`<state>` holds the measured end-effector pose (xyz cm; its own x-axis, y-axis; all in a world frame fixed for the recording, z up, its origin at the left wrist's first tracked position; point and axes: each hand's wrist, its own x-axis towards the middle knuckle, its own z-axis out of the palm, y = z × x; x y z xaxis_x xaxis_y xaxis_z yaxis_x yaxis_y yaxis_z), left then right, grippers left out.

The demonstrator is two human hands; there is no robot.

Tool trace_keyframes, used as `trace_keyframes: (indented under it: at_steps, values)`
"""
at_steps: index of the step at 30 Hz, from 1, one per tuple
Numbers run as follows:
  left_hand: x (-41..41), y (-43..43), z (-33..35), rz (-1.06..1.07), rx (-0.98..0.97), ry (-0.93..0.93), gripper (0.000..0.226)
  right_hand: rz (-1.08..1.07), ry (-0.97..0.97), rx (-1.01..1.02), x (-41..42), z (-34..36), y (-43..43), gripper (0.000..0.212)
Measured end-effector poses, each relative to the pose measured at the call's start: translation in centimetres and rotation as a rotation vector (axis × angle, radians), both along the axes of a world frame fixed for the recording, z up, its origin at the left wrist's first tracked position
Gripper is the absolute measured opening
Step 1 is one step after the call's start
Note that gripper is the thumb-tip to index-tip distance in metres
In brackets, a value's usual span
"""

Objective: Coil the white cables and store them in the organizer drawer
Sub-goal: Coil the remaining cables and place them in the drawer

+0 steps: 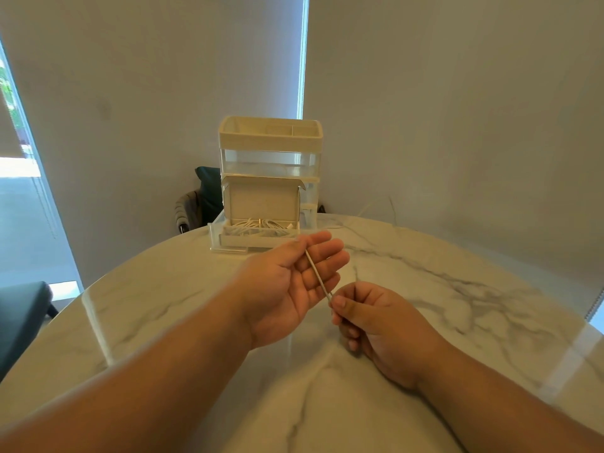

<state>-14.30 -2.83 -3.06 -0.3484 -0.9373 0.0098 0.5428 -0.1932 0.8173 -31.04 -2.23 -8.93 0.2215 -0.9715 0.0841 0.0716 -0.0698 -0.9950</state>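
Both forearms reach in from the bottom edge over the marble table (425, 289), and this head view is the only one. The right hand (376, 322) pinches a white cable (318, 276) between thumb and forefinger, with the other fingers curled under. Up and away from that pinch, a short run of cable slants taut across the left hand (287, 286). That hand lies palm up with straight fingers closed round nothing. The frame is blurred, and where the rest of the cable runs does not show.

With a single pinch as the only real hold, the cable could slide off the flat fingers once winding starts. A springy cable may also throw its loops open before they are set down. A trailing end, if there is one, could drag or catch on the table edge.

Straight beyond the grip stands the organizer (271, 152), its bottom drawer (228, 248) pulled out toward the hands. A cardboard box (261, 204) appears to sit in it with its lid upright. The coiled cables (258, 223) already inside leave little room, so a new coil may snag or ride high. Beyond and left of the grip is a chair (188, 207); far left is a dark seat (19, 315).
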Motion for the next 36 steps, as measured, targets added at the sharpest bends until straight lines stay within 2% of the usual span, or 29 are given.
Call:
trace_keyframes:
  at_steps: [6, 10, 16, 20, 24, 31, 36]
  values:
    - [-0.48, 0.4, -0.04, -0.008, 0.017, -0.001, 0.035, 0.022, -0.072, 0.021, 0.26, -0.08, -0.02, 0.023]
    - [0.2, 0.19, 0.2, -0.013, 0.001, -0.045, 0.032, 0.026, -0.043, 0.021, 0.2, -0.12, -0.01, 0.019]
    - [0.24, -0.44, -0.08, -0.007, 0.05, 0.016, 0.021, 0.026, 0.059, -0.025, -0.05, -0.08, -0.19, 0.015]
    - [-0.14, -0.22, -0.25, 0.005, 0.054, -0.002, 0.032, 0.025, 0.075, -0.044, -0.09, -0.15, -0.13, 0.014]
    - [-0.41, -0.06, -0.43, 0.043, 0.005, -0.063, 0.027, 0.022, 0.09, -0.046, -0.33, -0.27, -0.29, 0.017]
    - [-0.07, 0.02, -0.39, 0.041, -0.056, -0.05, 0.03, 0.085, 0.05, 0.019, -0.47, 0.1, -0.23, 0.02]
    - [-0.05, 0.13, -0.24, 0.043, -0.057, -0.06, 0.03, 0.113, 0.014, 0.063, -0.32, 0.56, -0.01, 0.015]
